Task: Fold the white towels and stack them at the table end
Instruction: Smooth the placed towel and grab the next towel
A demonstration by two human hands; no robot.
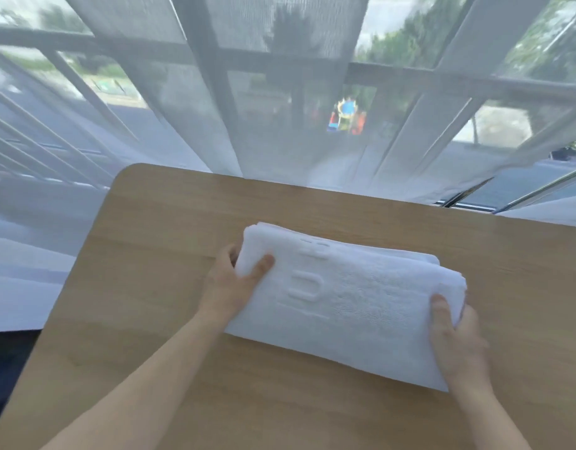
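Observation:
A folded white towel (pixel 345 300) with an embossed pattern lies on the wooden table (pixel 157 241), on top of other folded white layers whose edges show at its far side. My left hand (pixel 234 284) grips the towel's left end, thumb on top and fingers tucked under. My right hand (pixel 455 336) grips the right near end the same way, thumb on top.
The table's far edge (pixel 280 183) runs just beyond the towel, with a sheer white curtain (pixel 280 108) and a window behind it. The table's left edge slants down toward a dark floor (pixel 7 368). Bare wood surrounds the towel.

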